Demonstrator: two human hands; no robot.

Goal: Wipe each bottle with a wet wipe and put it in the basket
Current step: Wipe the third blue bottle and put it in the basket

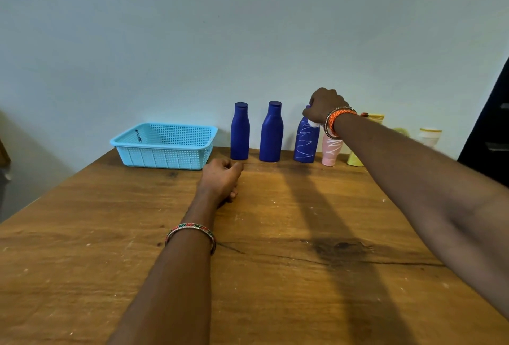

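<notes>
Basket (165, 146) has no bottles yet. Right hand (325, 106) grips scribbled blue bottle (305, 140) w/ wipe (314, 123); left hand (221, 179) loose, holding nothing.

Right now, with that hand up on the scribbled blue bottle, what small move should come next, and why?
Probably rub the wet wipe down the scribbled blue bottle. The right hand grips its top with the wipe tucked underneath, white marks cover its side, and the basket holds no bottle yet.
</notes>
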